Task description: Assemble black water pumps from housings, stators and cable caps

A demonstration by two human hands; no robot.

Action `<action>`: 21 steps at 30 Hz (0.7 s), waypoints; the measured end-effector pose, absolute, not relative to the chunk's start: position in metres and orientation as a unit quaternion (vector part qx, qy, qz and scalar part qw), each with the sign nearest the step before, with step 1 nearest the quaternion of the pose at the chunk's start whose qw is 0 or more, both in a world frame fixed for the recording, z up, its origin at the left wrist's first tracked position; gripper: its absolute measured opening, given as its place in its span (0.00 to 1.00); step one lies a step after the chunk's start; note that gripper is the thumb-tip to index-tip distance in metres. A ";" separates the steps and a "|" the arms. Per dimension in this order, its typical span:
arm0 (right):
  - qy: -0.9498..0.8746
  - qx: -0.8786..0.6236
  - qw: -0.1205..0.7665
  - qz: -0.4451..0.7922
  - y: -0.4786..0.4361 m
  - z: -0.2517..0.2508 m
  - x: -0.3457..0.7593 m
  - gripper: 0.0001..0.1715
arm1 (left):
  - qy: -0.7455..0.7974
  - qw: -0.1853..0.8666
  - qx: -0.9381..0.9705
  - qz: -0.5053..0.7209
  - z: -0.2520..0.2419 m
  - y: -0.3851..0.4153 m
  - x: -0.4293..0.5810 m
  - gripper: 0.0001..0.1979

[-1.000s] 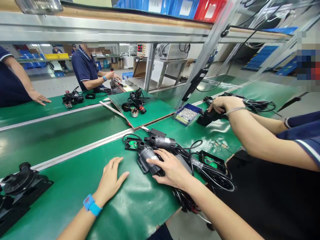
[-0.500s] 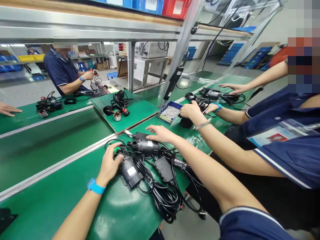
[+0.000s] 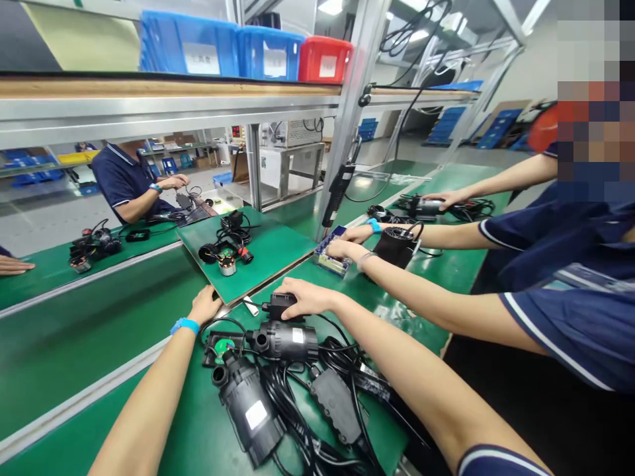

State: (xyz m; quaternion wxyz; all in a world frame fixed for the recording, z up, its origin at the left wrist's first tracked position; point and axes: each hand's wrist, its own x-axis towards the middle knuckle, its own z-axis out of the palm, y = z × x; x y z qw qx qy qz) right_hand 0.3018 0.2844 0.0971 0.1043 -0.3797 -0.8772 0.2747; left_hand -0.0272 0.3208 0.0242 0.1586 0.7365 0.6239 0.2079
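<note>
My left hand (image 3: 205, 306) is at the near corner of a raised green board (image 3: 278, 248), its fingers closed at the edge and partly hidden. My right hand (image 3: 308, 297) grips a small black box (image 3: 280, 306), thumb in front and fingers over the top. Just nearer lies a black pump (image 3: 292, 340) with a white label. A second black pump (image 3: 251, 410) lies closer to me, beside an open black housing (image 3: 222, 349) with a green circuit board inside. Right of the pumps are a ribbed black case (image 3: 337, 404) and coiled black cables (image 3: 292, 403).
On the raised board sits a motor part (image 3: 227, 264) with cables. At right, a co-worker's hands (image 3: 342, 246) reach into a blue tray (image 3: 331, 266) beside a black cylinder (image 3: 395, 246); another hand rests on a pump (image 3: 427, 206). A metal post (image 3: 350, 132) rises behind.
My left hand has left the nearer pump and moved to the board's corner. My right hand has come down onto the black box. The co-worker's hands have shifted to the tray. The view has tilted up.
</note>
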 end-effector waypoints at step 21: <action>-0.666 -0.549 0.362 0.352 0.250 0.080 0.412 0.34 | 0.576 0.268 0.728 0.258 0.004 0.056 -0.029 0.66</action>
